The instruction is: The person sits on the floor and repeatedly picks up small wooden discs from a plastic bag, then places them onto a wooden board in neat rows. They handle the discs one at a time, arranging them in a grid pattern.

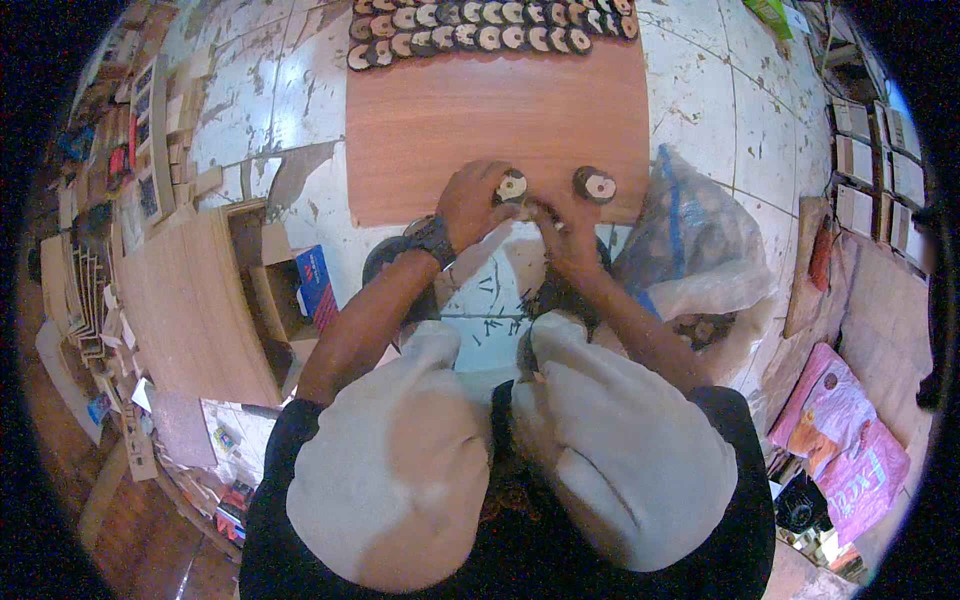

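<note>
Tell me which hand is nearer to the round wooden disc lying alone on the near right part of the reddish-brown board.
Right. The right hand sits just below-left of the round wooden disc, a small gap apart. The left hand is farther left, holding another wooden disc.

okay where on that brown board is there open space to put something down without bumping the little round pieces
The widest bare patch is the middle of the brown board, bordered by the rows of round pieces along its far edge and by the hands at its near edge. It is crowded near the left hand, the right hand and the loose round piece. The plastic bag hems the right corner.
</note>
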Demonstrator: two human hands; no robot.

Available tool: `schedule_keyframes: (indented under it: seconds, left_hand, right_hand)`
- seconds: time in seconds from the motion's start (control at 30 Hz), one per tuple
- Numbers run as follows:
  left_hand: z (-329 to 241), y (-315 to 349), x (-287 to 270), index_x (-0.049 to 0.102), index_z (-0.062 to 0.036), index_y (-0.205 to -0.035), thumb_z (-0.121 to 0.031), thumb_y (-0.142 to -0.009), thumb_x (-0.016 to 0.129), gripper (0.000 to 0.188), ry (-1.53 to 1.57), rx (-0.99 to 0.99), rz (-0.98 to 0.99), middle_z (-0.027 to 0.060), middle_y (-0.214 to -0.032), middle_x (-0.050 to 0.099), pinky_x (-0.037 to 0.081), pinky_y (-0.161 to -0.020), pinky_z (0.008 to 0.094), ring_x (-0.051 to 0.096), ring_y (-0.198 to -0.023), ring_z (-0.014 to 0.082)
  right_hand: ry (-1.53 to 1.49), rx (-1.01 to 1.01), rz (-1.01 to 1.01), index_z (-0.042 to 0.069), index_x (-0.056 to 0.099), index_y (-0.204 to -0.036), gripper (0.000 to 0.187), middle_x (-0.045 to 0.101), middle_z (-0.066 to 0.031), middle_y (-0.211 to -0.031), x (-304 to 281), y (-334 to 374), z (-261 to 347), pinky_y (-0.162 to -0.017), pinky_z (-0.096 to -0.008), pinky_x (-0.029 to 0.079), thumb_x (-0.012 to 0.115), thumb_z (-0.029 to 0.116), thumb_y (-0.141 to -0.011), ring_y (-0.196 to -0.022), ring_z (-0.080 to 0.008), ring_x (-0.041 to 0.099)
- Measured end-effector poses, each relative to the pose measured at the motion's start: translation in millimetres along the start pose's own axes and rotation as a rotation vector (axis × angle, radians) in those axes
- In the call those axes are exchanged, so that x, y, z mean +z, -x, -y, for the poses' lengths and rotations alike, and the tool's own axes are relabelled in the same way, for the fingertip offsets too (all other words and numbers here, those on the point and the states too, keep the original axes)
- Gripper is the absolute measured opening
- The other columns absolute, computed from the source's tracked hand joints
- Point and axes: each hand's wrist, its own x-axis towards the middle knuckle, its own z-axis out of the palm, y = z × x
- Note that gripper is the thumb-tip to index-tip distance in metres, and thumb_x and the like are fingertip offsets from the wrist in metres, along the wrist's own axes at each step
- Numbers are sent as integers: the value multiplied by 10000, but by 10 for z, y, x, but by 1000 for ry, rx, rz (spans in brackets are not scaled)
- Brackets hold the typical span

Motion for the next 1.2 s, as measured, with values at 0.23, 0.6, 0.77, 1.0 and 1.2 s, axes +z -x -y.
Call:
schedule_keyframes:
  seconds: [0.23,0.6,0.77,1.0,1.2]
  left_hand:
    - [-225,109,-139,515,-32,-1208,-216,-672,762,619,206,-87,-118,176,-1125,586,474,-885,407,563,-1051,348]
    - [-401,94,-260,448,-14,-1289,-260,-667,761,738,199,-218,-32,190,-1135,594,475,-889,402,583,-1040,329]
    - [-384,55,-320,439,-12,-1298,-277,-674,759,750,133,-136,-66,178,-1056,621,505,-826,388,621,-959,313]
    - [-470,-27,-389,444,16,-1271,-279,-667,782,753,81,-121,-85,200,-1146,574,482,-882,399,574,-1056,330]
    - [-341,-109,-329,368,20,-1348,-232,-722,716,760,107,-129,-187,223,-1378,401,316,-1074,423,361,-1285,383]
  right_hand:
    - [320,-151,-40,73,655,-1030,255,658,-80,-825,24,-260,49,-675,-349,479,677,81,-777,-759,-255,604]
    - [128,-175,-83,53,654,-923,200,639,-111,-933,-66,-267,-44,-722,-357,496,717,55,-733,-844,-288,609]
    - [248,-214,164,86,662,-1042,253,598,-146,-1075,-201,-310,45,-807,-389,484,673,153,-798,-952,-320,581]
    - [44,164,70,21,571,-1194,362,606,-151,-1094,-147,-371,-20,-833,-333,484,610,170,-866,-945,-248,604]
    - [-158,296,-174,-11,603,-1095,334,667,-150,-962,-730,-1116,-499,-714,-372,533,628,232,-868,-775,-258,639]
